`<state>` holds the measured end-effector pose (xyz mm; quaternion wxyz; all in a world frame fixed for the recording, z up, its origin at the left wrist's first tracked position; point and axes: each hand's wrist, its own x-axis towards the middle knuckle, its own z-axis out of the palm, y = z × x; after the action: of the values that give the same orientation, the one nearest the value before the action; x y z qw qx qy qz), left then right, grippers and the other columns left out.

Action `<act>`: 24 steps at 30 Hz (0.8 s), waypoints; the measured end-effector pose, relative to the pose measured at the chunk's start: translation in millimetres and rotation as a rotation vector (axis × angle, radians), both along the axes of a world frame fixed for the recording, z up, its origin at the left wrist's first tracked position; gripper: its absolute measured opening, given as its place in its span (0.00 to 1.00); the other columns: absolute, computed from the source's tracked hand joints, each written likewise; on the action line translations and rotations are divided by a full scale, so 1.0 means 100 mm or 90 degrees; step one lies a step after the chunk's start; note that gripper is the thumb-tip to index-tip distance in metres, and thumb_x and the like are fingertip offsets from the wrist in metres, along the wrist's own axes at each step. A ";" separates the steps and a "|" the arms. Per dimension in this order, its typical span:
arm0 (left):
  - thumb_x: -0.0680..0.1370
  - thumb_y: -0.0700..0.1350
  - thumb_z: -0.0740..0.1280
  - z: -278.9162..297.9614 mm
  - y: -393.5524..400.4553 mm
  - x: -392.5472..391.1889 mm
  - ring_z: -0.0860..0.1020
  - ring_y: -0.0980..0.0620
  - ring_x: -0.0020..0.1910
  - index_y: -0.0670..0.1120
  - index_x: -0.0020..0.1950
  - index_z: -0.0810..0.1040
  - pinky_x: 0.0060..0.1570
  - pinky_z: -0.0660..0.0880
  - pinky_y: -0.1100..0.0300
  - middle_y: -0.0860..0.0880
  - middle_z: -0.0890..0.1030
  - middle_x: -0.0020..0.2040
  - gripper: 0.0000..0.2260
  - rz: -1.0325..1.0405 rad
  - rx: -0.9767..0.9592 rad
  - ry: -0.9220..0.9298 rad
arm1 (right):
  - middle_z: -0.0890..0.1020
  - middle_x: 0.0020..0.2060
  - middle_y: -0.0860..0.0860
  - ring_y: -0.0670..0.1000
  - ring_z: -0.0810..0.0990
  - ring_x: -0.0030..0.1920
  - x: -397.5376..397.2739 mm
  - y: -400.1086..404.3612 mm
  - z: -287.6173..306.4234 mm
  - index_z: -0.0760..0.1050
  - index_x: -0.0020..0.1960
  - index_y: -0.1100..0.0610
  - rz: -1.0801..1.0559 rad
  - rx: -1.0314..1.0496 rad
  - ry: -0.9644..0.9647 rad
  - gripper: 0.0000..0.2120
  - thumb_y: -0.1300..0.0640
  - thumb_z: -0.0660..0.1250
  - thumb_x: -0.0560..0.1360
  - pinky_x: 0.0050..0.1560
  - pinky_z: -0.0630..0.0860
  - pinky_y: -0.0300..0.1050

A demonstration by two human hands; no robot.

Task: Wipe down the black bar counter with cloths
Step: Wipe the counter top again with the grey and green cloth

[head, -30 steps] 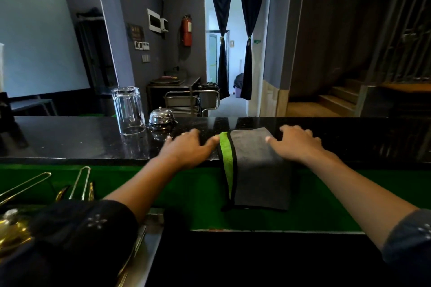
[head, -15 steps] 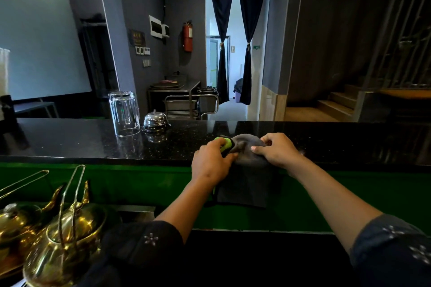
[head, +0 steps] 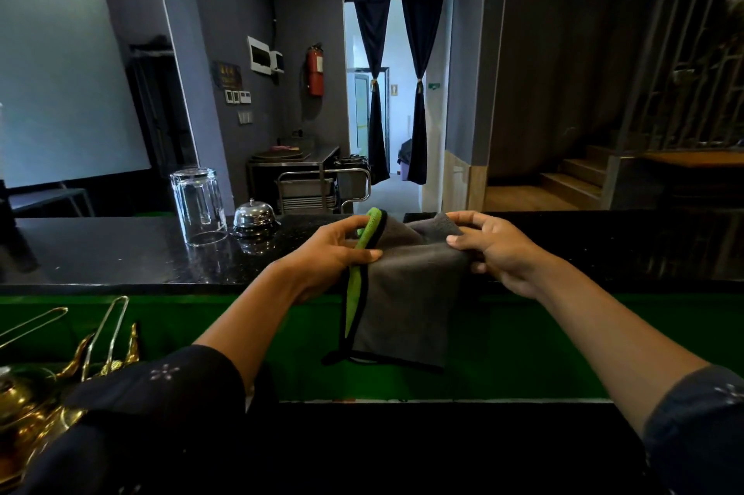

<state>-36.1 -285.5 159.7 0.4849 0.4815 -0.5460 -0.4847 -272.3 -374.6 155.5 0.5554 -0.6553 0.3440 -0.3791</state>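
Two hands hold one cloth (head: 406,293) above the near edge of the black desk (head: 120,253). The left hand (head: 330,253) pinches the cloth's left side, thumb over the green strip and fingers curled at the black-piped hem. The right hand (head: 495,249) grips the cloth's upper right corner, fingers curled round a bunched fold. The cloth is grey with a green border and black edging; it is folded, its upper part raised off the desk between the hands, its lower part hanging free in front of the green panel (head: 543,345) below the desk edge. Whether any part of the cloth touches the desk top cannot be told.

On the desk to the left of the hands stands a clear glass (head: 198,205), upside down, rim on the surface. Just beside it to the right sits a chrome service bell (head: 253,214). The two are near each other but apart. Both are well clear of the cloth.

Brass teapots (head: 36,394) with raised wire handles occupy the lower left, below desk level. Dark sleeves with small floral marks cover both upper forearms.

Beyond the desk: a red fire extinguisher (head: 315,70) mounted on the grey wall, a metal trolley (head: 322,188), a doorway with dark tied curtains (head: 376,92), and wooden steps (head: 571,176) to the right.
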 end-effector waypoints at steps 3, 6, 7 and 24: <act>0.75 0.29 0.64 0.03 0.02 -0.03 0.80 0.41 0.53 0.39 0.58 0.76 0.55 0.78 0.47 0.38 0.79 0.56 0.13 0.015 -0.067 0.027 | 0.83 0.41 0.48 0.47 0.76 0.36 -0.01 0.03 0.03 0.76 0.50 0.53 0.023 -0.014 -0.075 0.12 0.69 0.63 0.77 0.28 0.67 0.38; 0.73 0.31 0.65 0.02 0.06 -0.08 0.82 0.44 0.44 0.32 0.53 0.76 0.51 0.79 0.47 0.38 0.81 0.47 0.09 0.027 -0.099 0.029 | 0.80 0.33 0.48 0.47 0.76 0.36 -0.03 0.07 0.07 0.74 0.36 0.52 0.047 -0.017 -0.155 0.18 0.72 0.59 0.77 0.32 0.67 0.40; 0.74 0.30 0.64 0.03 0.09 -0.09 0.83 0.45 0.41 0.32 0.49 0.78 0.48 0.80 0.48 0.39 0.83 0.43 0.06 0.028 -0.108 0.021 | 0.80 0.33 0.49 0.48 0.76 0.36 -0.04 0.10 0.08 0.75 0.35 0.54 0.060 -0.024 -0.165 0.18 0.71 0.59 0.77 0.35 0.67 0.42; 0.77 0.31 0.63 0.24 0.54 -0.19 0.78 0.41 0.57 0.45 0.61 0.78 0.61 0.74 0.44 0.39 0.79 0.57 0.16 0.002 -0.160 0.027 | 0.84 0.49 0.58 0.51 0.81 0.52 -0.19 0.58 0.24 0.79 0.46 0.62 0.077 -0.082 -0.189 0.17 0.73 0.52 0.77 0.54 0.77 0.44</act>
<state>-55.4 -231.1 183.7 0.5535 0.4076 -0.5912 -0.4220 -291.7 -316.8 179.7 0.5789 -0.6456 0.1931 -0.4591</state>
